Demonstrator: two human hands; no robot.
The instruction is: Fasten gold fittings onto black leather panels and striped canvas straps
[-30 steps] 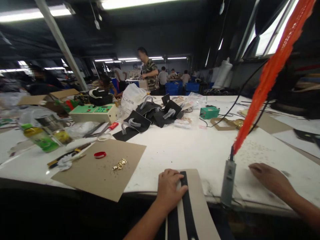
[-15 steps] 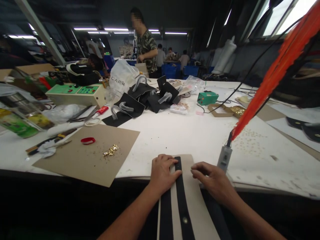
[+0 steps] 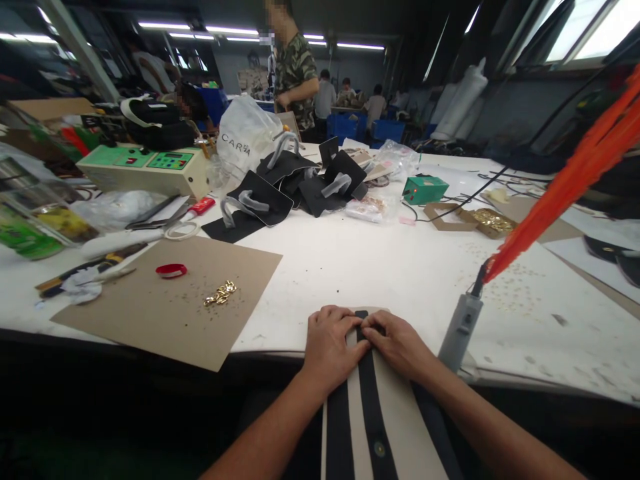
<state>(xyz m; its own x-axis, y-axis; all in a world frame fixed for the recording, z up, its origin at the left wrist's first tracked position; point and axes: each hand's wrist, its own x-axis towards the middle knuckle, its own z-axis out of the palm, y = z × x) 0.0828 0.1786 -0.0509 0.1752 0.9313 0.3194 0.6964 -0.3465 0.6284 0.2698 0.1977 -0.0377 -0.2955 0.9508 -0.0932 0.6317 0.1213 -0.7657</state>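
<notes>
Presses the far end of one black strap [image 3: 371,393] flat with the left hand [image 3: 329,341], thumb and forefinger a little apart on it. Touches the same end with the right hand [image 3: 399,343], thumb and forefinger together; cannot tell whether anything small is pinched between them. Finds the strap lying along one beige panel [image 3: 400,407], across the middle of the bench's [image 3: 310,250] near edge and reaching past it.

Looks, in judgement, to be at fine fingertip work on the strap's end, steadying with the left and working with the right. Seems to call for a small, exact touch from the right fingers while keeping the strap flat and straight under the left.

Counts one round stud [image 3: 379,449] on the strap, nearer than the hands, and one wide black stripe [image 3: 339,427] to its left. Counts, leftward along the near edge, one brown board [image 3: 155,313] with a corner jutting past, bearing one red band [image 3: 171,271] and one heap of gold pieces [image 3: 220,293], too small to number. Counts one grey block [image 3: 461,330] with one orange cord [image 3: 565,180] at the near edge, right of the right hand, and one green box [image 3: 425,190] toward the far edge. Leaves black flaps [image 3: 276,204] uncounted, overlapping near the far edge.
</notes>
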